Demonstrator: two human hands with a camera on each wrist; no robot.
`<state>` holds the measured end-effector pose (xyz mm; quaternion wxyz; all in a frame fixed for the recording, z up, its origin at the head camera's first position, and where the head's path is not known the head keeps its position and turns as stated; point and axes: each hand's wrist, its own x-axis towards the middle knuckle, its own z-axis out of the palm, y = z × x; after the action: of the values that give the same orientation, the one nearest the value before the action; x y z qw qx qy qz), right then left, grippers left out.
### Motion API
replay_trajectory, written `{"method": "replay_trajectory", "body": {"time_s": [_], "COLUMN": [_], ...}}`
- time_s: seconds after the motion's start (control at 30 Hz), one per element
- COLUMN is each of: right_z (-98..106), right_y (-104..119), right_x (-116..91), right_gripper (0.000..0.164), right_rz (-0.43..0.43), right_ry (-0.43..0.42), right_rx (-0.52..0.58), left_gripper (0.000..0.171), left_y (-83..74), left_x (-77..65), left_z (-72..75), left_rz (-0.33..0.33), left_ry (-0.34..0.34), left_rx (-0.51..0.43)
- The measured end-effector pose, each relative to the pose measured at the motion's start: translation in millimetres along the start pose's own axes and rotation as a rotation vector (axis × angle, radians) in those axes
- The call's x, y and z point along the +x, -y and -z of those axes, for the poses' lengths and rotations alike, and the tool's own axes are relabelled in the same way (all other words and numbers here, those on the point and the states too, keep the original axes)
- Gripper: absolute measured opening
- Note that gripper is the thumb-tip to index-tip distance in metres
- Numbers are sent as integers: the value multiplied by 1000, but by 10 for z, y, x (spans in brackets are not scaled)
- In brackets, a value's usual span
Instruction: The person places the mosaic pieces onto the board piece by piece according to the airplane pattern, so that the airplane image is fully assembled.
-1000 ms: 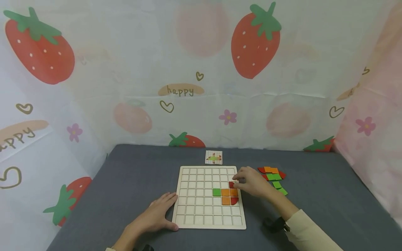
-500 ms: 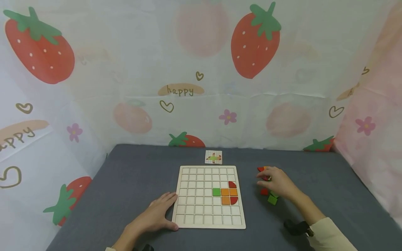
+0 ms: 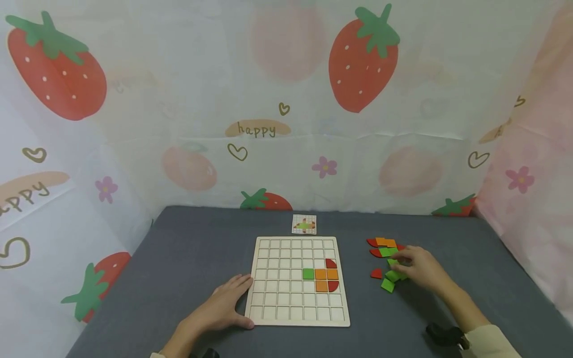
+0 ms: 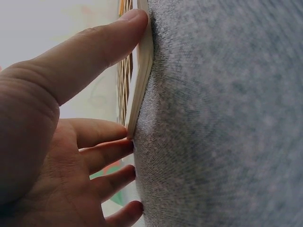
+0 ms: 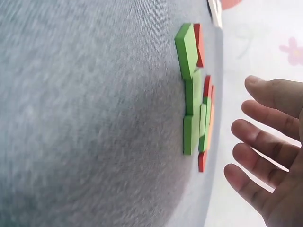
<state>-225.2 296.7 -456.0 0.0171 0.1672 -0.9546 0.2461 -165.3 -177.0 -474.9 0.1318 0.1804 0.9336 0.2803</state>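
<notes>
Here, green tiles (image 3: pixel 392 276) are seen on the table (image 3: pixel 201 238), just beside and under the fingers of the right hand (image 3: pixel 423 269), which are held apart and a bit bent; whether a tile is touched cannot be told. The green row is stretched from near to far, and its nearest tile (image 3: pixel 387 285) is turned at a slant. The left side of the wooden board (image 3: pixel 284 300) is touched by the left hand (image 3: pixel 225 304), whose thumb and fingers are spread
</notes>
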Motion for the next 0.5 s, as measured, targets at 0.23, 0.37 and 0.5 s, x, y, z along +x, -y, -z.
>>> {"method": "replay_trajectory", "body": {"time_s": [0.23,0.37,0.5], "right_z": [25,17,4], "right_y": [-72,-125,-159], "right_x": [-66,-80,-76], "right_gripper": [30,33,35], "right_rz": [-39,-77,-127], "right_ry": [12,42,82], "right_rx": [7,22,21], "left_gripper": [101,101,101], "left_y": [-1,-1,-2], "left_x": [-1,-2,-1], "left_z": [4,6,7], "left_rz": [5,1,2], "left_ry": [4,2,2], "left_rx": [-2,-1,-2]}}
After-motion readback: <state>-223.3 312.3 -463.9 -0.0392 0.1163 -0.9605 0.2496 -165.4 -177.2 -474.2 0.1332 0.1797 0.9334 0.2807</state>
